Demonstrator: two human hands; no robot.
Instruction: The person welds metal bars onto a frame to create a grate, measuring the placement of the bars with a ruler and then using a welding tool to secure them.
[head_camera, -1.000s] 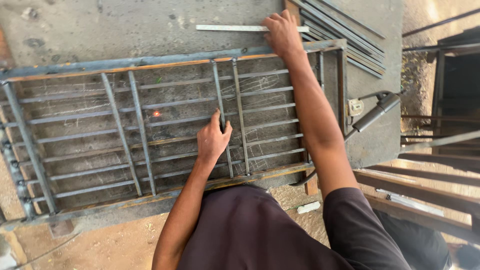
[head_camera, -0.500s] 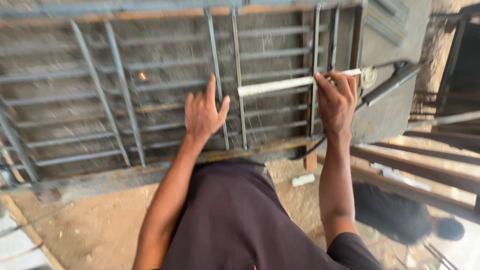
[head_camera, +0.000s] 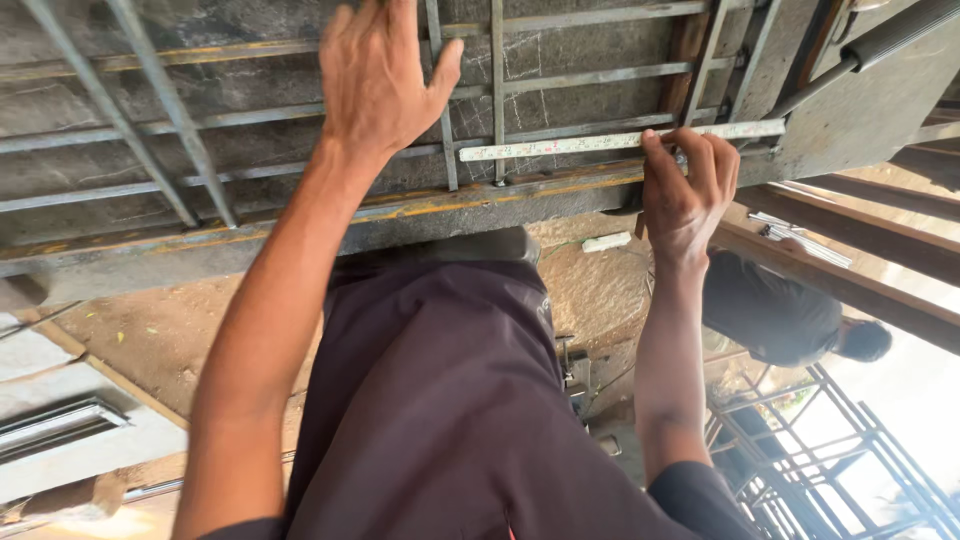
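A metal grille frame (head_camera: 560, 190) of thin bars lies flat on a grey stone work surface. My left hand (head_camera: 380, 75) rests flat on the grille bars, fingers spread, holding nothing. My right hand (head_camera: 688, 190) grips a long white ruler (head_camera: 560, 146) near its right part. The ruler lies across the grille close to the near frame rail, running left to right.
A dark clamp or handle (head_camera: 880, 40) sticks out at the far right of the table. Another person (head_camera: 790, 320) in dark clothes crouches low at the right. Metal frames (head_camera: 850, 450) stand at lower right, steel sections (head_camera: 60, 430) at lower left. My dark trousers (head_camera: 450, 400) fill the middle.
My right hand fetched the ruler from the far side of the table and brought it down onto the grille near the front rail. The view has tilted closer to the table's edge.
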